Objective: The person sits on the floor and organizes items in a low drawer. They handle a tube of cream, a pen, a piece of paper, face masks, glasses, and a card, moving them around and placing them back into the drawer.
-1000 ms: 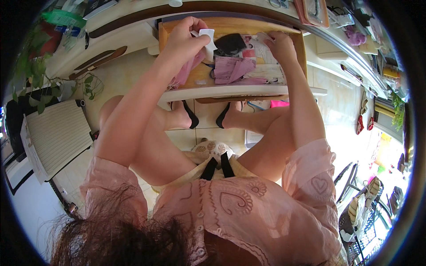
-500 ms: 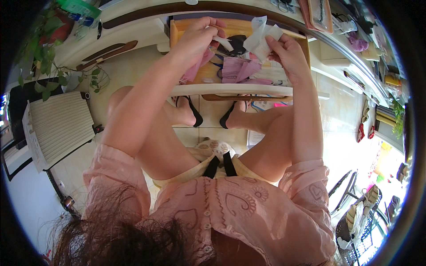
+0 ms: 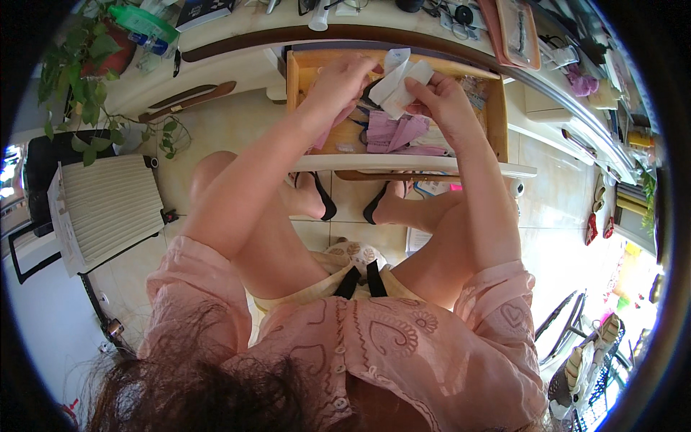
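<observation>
Above an open wooden drawer (image 3: pixel 497 129), my right hand (image 3: pixel 440 104) pinches a white paper packet (image 3: pixel 396 92) between thumb and fingers. It looks like two or more flat, creased pieces, one sticking up. Close to its left edge is my left hand (image 3: pixel 347 83), fingers curled together; whatever they hold is hidden by the hand. Below the packet in the drawer lie pleated pinkish-purple pieces of cloth (image 3: pixel 392 131). A dark item partly shows behind the packet, and more pink cloth lies under my left wrist.
The drawer front crosses above my knees. Over it runs a desk with a brown edge (image 3: pixel 345 32), holding a white tube (image 3: pixel 319 18), a pinkish tray (image 3: pixel 520 36) and clutter. A potted plant (image 3: pixel 90 93) and a green bottle (image 3: pixel 144 23) stand far left. A ribbed cream panel (image 3: pixel 108 205) is at left.
My hands have come closer together, with the packet shifted left. The white strip seen in my left fingers before is now out of sight. The view has tilted slightly, showing more desk.
</observation>
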A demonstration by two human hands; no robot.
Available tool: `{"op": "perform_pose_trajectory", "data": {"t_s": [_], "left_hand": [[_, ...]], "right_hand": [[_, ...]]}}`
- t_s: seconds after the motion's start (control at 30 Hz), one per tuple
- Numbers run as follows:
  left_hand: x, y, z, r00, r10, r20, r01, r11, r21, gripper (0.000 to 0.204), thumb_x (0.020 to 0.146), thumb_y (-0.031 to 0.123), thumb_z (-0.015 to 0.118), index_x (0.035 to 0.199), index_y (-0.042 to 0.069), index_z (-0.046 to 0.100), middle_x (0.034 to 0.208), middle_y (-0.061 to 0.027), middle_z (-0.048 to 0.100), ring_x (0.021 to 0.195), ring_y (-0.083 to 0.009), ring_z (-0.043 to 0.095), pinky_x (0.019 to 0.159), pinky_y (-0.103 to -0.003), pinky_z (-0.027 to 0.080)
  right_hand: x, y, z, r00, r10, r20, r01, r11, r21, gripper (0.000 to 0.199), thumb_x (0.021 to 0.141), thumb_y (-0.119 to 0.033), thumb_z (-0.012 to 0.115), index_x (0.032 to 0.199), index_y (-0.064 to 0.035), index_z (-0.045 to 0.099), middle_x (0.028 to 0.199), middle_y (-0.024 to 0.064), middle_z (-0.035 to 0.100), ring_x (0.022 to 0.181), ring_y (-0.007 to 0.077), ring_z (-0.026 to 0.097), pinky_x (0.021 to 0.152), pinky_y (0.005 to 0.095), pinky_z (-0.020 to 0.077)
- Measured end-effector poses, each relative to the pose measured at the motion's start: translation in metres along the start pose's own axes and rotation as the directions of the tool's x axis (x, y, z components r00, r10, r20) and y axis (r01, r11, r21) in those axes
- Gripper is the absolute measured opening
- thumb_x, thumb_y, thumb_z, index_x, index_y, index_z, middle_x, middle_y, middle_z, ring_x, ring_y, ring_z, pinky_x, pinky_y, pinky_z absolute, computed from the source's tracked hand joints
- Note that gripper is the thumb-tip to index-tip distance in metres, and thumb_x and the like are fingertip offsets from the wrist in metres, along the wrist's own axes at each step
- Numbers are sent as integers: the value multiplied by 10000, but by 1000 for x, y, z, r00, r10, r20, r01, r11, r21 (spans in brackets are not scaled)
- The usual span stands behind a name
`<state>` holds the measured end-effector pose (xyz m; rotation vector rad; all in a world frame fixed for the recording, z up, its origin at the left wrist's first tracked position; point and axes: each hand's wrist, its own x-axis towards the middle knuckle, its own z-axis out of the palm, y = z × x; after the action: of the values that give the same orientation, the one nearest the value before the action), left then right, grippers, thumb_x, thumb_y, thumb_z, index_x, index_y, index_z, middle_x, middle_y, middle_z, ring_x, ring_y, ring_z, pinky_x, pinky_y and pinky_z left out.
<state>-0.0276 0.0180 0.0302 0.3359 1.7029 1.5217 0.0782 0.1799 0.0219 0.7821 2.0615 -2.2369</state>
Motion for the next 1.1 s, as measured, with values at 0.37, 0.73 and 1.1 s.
{"op": "perform_pose_trajectory", "data": {"t_s": [0.37,0.73,1.1], "left_hand": [[9,-18,7,981,180,72,-194,913,359,410,730,331,665,938,-15,595,786,-117,643,727,-177,613,665,-287,468],[9,-15,-2,945,320,-67,-256,851,458,287,802,273,620,876,-4,627,637,-51,571,586,-125,517,554,-282,429],[11,-15,-12,970,190,-150,-142,947,287,238,823,236,617,889,9,643,756,-7,594,660,-61,491,602,-213,405]], "right_hand": [[3,11,0,998,-13,60,5,990,139,309,855,-190,587,1065,26,518,967,64,585,824,125,582,769,250,506],[11,10,-16,995,13,-98,-1,992,124,320,853,-256,590,972,40,572,826,61,606,675,111,596,600,210,492],[11,8,-26,908,-256,-332,154,940,-304,330,807,-279,633,947,14,575,793,75,615,648,128,583,597,260,470]]}}
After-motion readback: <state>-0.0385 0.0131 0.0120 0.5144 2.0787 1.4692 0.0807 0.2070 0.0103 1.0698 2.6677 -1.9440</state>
